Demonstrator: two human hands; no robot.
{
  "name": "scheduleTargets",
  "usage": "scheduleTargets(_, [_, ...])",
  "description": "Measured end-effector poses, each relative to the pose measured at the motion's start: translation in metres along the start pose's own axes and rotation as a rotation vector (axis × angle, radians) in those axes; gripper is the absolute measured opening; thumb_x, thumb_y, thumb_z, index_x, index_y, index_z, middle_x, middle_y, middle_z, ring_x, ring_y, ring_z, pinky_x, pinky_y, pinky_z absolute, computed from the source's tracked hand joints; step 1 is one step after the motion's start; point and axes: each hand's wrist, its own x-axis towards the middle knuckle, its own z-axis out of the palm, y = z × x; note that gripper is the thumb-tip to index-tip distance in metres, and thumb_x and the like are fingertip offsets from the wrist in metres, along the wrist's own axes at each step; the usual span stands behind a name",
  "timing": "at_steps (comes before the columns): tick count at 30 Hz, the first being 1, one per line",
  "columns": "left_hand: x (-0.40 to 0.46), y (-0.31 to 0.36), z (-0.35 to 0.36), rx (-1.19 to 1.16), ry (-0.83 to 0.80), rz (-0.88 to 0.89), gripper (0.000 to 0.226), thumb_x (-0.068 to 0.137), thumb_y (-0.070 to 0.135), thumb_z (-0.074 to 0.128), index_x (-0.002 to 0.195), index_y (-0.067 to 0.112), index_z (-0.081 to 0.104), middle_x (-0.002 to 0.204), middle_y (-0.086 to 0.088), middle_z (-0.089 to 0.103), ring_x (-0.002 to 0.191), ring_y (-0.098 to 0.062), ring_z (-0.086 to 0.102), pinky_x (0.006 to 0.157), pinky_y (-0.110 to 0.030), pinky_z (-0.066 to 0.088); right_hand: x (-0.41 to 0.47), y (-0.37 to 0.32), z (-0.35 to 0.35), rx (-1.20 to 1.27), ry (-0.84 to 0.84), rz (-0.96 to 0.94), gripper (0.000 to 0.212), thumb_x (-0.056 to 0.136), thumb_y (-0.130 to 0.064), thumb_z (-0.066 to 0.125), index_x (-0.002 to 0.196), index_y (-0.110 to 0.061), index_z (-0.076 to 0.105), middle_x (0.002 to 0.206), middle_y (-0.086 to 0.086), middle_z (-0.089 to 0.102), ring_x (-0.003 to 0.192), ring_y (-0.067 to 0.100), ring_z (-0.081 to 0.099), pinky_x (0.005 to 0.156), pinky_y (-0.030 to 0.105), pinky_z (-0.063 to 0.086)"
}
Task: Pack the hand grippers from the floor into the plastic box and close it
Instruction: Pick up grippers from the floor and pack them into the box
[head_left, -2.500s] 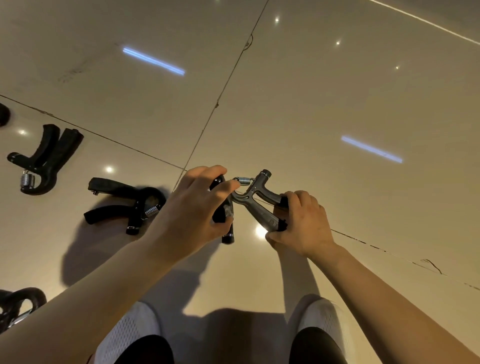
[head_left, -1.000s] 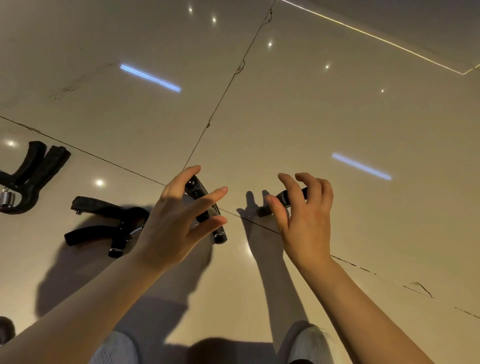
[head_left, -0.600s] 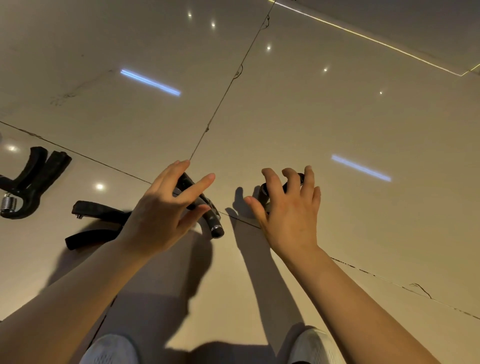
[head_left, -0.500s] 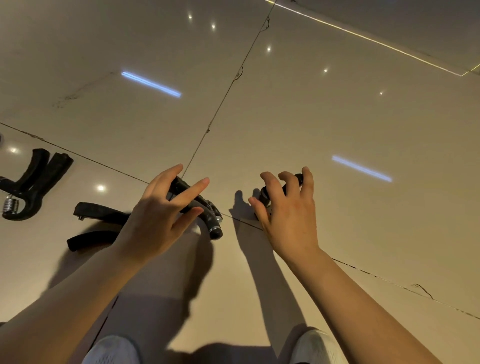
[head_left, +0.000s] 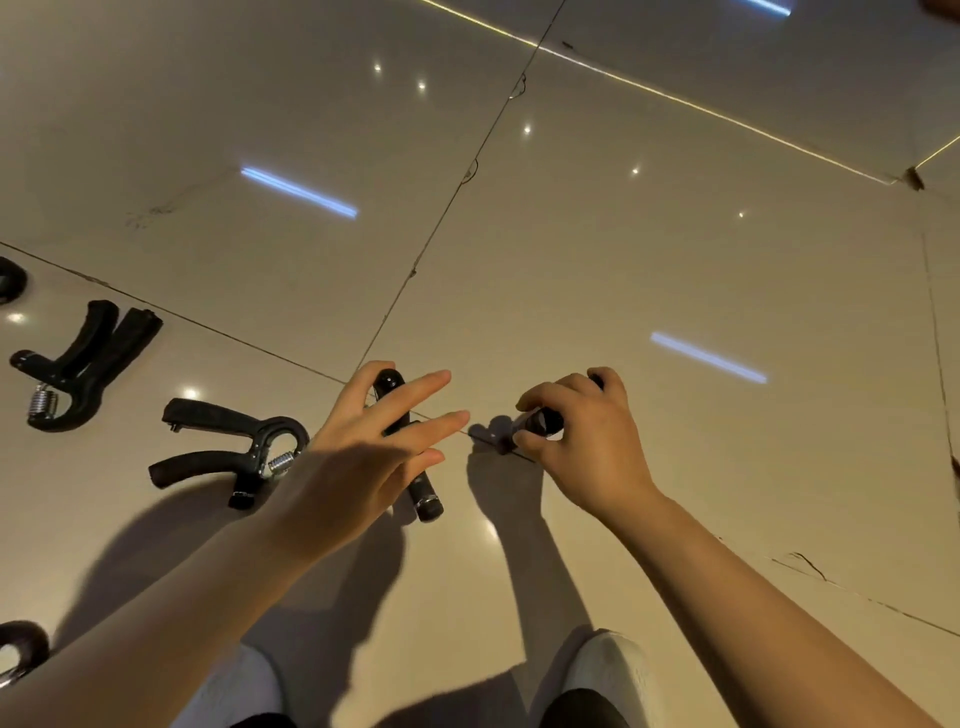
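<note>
My left hand (head_left: 363, 457) lies over a black hand gripper handle (head_left: 423, 493) on the tiled floor. Its fingers are straight and spread across the handle, with the thumb beside the handle's far end. My right hand (head_left: 587, 447) has its fingers curled round another black handle (head_left: 543, 422) and pinches the handle's end between thumb and forefinger. Whether the two handles belong to one gripper is hidden by my hands. To the left, two more black hand grippers (head_left: 228, 452) (head_left: 78, 364) lie on the floor. The plastic box is not in view.
Parts of two other black grippers show at the left edge (head_left: 10, 280) and the bottom left corner (head_left: 21, 649). My white shoes (head_left: 608, 670) stand on the glossy beige tiles (head_left: 623, 260) just below my hands.
My right hand has curled its fingers round the black handle, which it only reached over half a second ago. My left hand stays spread over its handle. The view has tilted slightly.
</note>
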Motion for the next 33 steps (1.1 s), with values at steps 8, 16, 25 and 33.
scheduleTargets(8, [0.007,0.085,-0.08,0.057,0.115,0.201,0.037,0.092,0.043,0.037,0.11,0.028,0.065,0.13,0.004,0.055,0.123,-0.036,0.036,0.09,-0.041,0.042,-0.107,-0.044,-0.118,0.216,-0.008,0.04,0.028,0.072,-0.029,0.077,0.097,-0.034,0.066,0.096,-0.008,0.057,0.103,0.016,0.047,0.084,0.029,0.043])
scheduleTargets(16, [0.034,0.217,-0.254,0.195,0.133,0.452,0.03,0.083,0.037,0.051,0.108,0.027,0.066,0.123,0.002,0.058,0.12,-0.036,0.043,0.089,-0.046,0.046,-0.224,-0.119,-0.284,0.305,0.159,-0.034,0.028,0.071,-0.041,0.075,0.096,-0.036,0.064,0.098,-0.015,0.062,0.088,0.0,0.056,0.062,0.008,0.043])
scheduleTargets(25, [-0.044,0.285,-0.279,0.039,0.478,0.338,0.03,0.088,0.033,0.049,0.103,0.017,0.07,0.108,-0.002,0.06,0.108,-0.032,0.048,0.096,-0.035,0.038,-0.288,-0.164,-0.309,0.37,0.532,-0.056,0.031,0.073,-0.043,0.075,0.1,-0.029,0.068,0.1,-0.007,0.062,0.089,0.01,0.058,0.069,0.022,0.05])
scheduleTargets(33, [-0.076,0.285,-0.271,0.165,0.31,0.353,0.03,0.079,0.021,0.066,0.109,0.018,0.068,0.125,-0.011,0.05,0.114,-0.037,0.046,0.077,-0.047,0.053,-0.328,-0.165,-0.277,0.349,0.575,-0.021,0.025,0.073,-0.041,0.074,0.096,-0.037,0.064,0.1,-0.007,0.058,0.093,0.005,0.053,0.074,0.017,0.045])
